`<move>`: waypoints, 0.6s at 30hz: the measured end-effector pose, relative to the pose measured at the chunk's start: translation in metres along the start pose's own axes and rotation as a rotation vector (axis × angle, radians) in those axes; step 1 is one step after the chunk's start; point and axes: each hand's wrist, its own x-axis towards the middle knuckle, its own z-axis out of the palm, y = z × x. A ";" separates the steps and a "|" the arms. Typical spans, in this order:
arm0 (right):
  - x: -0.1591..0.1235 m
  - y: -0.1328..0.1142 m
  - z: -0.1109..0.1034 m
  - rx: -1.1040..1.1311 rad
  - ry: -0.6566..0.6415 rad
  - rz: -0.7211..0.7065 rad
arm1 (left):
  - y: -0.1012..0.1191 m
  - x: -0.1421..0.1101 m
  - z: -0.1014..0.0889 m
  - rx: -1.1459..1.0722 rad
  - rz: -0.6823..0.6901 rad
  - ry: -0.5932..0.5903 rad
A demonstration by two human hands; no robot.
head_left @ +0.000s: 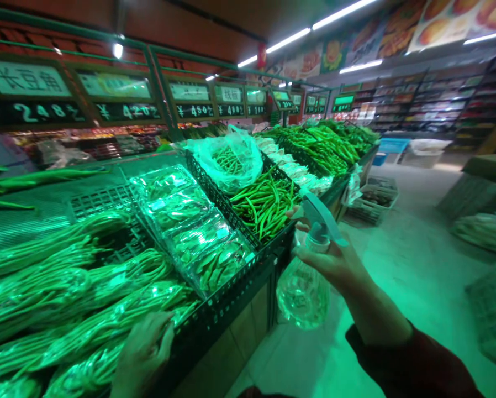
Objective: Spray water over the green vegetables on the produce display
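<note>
My right hand (328, 260) is wrapped round the neck of a clear spray bottle (301, 296) with a pale blue spray head. Clear liquid shows inside the bottle, which hangs just in front of the stall's edge, beside a crate of loose green beans (264, 204). Low in the view, my left hand (144, 348) is by the stall's front edge, over the ends of bundled long beans (86, 298). Its fingers are curled, and what lies under them is hidden.
Film-wrapped trays of flat pods (206, 243) lie between the long beans and the loose beans. A plastic bag of beans (227, 157) rests behind. Price signs (127, 110) hang above the stall. White crates (376, 196) stand on the aisle floor to the right.
</note>
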 end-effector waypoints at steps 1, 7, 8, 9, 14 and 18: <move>0.002 0.003 -0.005 0.000 -0.001 -0.008 | 0.000 0.000 0.000 0.019 -0.008 0.005; 0.010 0.007 -0.034 -0.010 -0.009 -0.028 | -0.007 -0.004 0.003 0.119 -0.010 -0.003; 0.011 0.008 -0.038 -0.023 -0.014 -0.028 | -0.008 -0.004 0.005 0.136 -0.013 0.008; 0.011 0.008 -0.042 -0.030 -0.019 -0.024 | -0.008 -0.005 0.006 0.147 -0.014 0.027; 0.011 0.015 -0.061 -0.020 -0.028 -0.014 | -0.003 -0.005 0.015 0.224 -0.045 0.095; 0.010 0.025 -0.075 -0.009 0.005 0.009 | -0.004 -0.008 0.018 0.123 -0.242 0.071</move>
